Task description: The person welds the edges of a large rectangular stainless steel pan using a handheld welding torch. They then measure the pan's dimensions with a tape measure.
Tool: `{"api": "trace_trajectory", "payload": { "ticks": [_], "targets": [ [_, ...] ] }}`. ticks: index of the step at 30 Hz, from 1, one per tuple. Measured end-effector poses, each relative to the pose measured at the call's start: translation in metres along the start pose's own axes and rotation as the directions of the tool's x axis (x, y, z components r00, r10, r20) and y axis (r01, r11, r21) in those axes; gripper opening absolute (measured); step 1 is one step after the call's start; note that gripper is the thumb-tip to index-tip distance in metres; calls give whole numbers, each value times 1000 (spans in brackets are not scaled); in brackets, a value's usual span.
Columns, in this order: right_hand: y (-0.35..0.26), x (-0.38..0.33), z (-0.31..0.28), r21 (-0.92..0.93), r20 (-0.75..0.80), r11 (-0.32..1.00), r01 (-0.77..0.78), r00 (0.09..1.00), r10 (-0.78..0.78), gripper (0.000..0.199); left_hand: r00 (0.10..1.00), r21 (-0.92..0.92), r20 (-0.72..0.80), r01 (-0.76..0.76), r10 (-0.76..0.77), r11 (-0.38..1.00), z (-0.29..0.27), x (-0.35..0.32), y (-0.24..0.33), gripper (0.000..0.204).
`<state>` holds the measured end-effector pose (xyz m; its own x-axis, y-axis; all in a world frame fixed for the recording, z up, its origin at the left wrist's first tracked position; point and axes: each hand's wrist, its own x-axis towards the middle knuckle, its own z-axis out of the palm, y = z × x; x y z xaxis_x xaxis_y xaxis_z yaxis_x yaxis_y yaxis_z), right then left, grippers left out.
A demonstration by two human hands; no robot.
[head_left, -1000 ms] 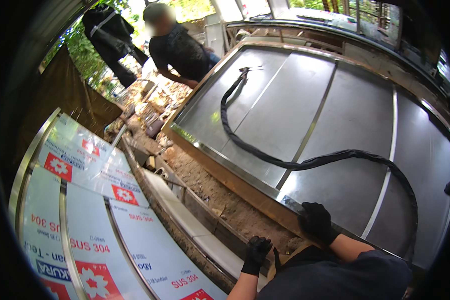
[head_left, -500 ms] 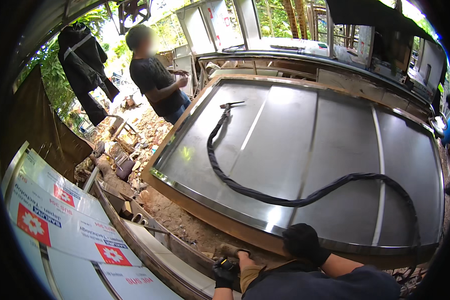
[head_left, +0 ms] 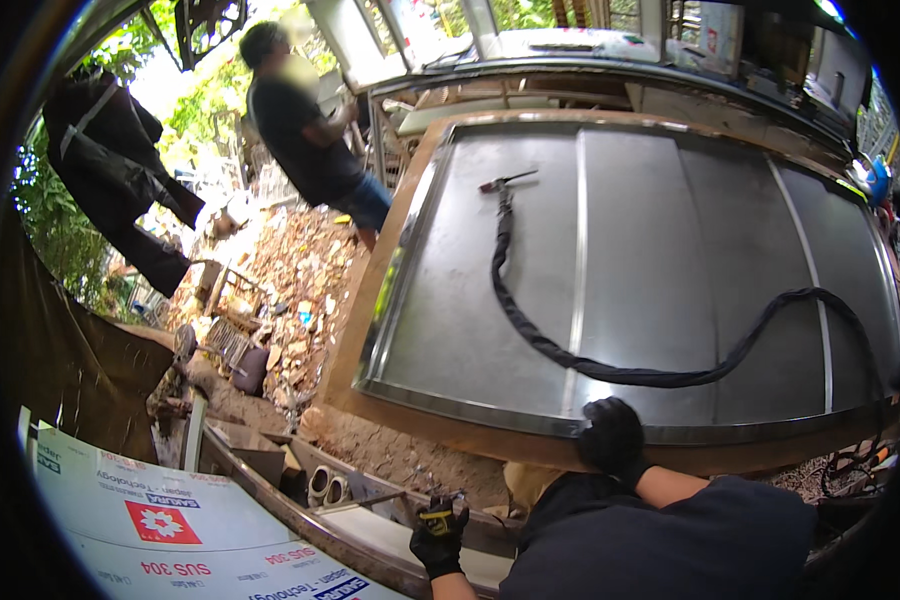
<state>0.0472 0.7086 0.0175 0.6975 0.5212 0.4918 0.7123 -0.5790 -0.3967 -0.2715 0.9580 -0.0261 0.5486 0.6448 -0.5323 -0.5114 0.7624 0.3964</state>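
A large brushed-metal panel (head_left: 645, 280) with a shiny raised rim lies on a wooden-edged table (head_left: 345, 385). My right hand (head_left: 612, 440), in a black glove, is at the panel's near rim, its fingers curled over the edge. Low down on the left, my gloved left hand (head_left: 435, 548) is closed around a small yellow-and-black tape measure (head_left: 437, 521), held away from the panel. Across the metal lies a welding torch (head_left: 503, 184) on a long black-sleeved cable (head_left: 610, 372), which curves off toward the right end. Neither hand touches the torch.
Film-covered metal sheets (head_left: 120, 500) lean at the lower left beside a trough-like frame (head_left: 370, 540) holding a pair of shoes (head_left: 328, 485). Another person (head_left: 305, 125) stands past the table's left end, on littered ground (head_left: 280, 300). Dark clothing (head_left: 110, 150) hangs at the far left.
The view has turned, so the panel sits farther right and higher. The other person now faces farther away. My right hand stays at the near rim; my left hand still grips the tape measure.
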Motion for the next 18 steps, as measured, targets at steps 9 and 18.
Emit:
{"api": "trace_trajectory", "payload": {
  "ticks": [9,18],
  "targets": [
    [0,-3,11,-486,171,874,-8,980,104,47,992,-25,129,12,-9,1000,55,112,144,33],
    [14,-55,19,-840,163,531,-110,882,442,68,995,151,83,-63,51,987,39,237,274,38]
  ]
}}
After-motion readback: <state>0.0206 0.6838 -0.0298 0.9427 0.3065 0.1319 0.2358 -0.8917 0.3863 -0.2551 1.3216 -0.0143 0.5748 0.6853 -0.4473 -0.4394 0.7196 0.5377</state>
